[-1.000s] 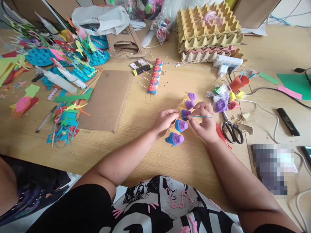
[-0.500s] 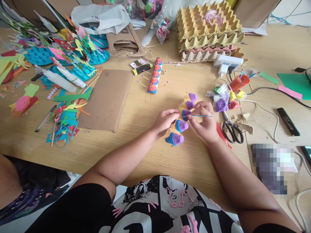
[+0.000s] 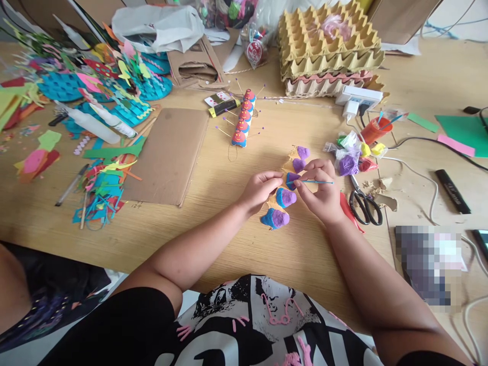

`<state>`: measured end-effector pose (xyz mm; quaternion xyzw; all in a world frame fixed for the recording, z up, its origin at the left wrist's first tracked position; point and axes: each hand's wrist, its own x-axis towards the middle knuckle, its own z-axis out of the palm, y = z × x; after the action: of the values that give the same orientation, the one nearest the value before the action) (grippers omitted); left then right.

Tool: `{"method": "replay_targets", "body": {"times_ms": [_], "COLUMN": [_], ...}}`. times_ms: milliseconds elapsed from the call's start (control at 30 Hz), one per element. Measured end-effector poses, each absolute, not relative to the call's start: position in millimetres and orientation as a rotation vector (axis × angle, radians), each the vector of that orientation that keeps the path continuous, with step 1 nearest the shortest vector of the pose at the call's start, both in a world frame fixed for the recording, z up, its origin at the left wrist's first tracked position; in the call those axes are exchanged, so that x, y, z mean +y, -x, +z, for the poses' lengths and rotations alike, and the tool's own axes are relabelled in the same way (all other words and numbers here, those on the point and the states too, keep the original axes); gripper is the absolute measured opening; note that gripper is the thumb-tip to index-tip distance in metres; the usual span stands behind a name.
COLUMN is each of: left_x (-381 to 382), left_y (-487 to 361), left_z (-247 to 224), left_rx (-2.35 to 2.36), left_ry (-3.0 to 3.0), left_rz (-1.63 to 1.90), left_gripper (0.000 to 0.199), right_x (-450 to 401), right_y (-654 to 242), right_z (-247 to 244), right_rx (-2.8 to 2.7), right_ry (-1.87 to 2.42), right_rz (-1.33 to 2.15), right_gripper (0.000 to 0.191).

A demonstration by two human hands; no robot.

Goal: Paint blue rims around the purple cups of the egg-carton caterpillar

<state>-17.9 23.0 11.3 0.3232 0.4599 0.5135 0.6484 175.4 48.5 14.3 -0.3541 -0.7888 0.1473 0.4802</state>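
A strip of egg carton cups lies slanted in front of me, its bumps coated in purple and blue clay over a yellowish base. My left hand pinches the strip's left edge near the middle cups. Between thumb and fingers, my right hand grips a thin blue stick, whose left end meets the clay on the middle cup. Beyond them stands a finished-looking caterpillar of red and blue cups, with purple-tipped sticks poking out both sides.
Black-handled scissors, bagged clay and an orange cup sit to the right. Stacked egg trays stand at the back. Leftward are a cardboard sheet, paper scraps and glue bottles. A black marker lies far right.
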Motion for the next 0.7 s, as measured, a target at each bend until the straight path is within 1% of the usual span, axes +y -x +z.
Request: {"method": "replay_targets", "body": {"times_ms": [200, 400, 700], "left_x": [23.6, 23.7, 21.5], "left_y": [17.6, 17.5, 16.7], "left_z": [11.7, 9.6, 16.5], "left_rx": [1.061, 1.054, 1.076], "left_ry": [-0.713, -0.738, -0.767], "left_rz": [1.169, 1.166, 1.126], "left_gripper": [0.009, 0.011, 0.025], "right_x": [47.3, 48.7, 50.0], "right_y": [-175.7, -174.8, -173.6], "right_z": [15.0, 14.4, 13.3], "right_rx": [-1.901, -1.926, -1.929], "right_ry": [0.802, 0.829, 0.827], "right_rz": [0.422, 0.361, 0.289], "right_gripper": [0.009, 0.009, 0.009]}}
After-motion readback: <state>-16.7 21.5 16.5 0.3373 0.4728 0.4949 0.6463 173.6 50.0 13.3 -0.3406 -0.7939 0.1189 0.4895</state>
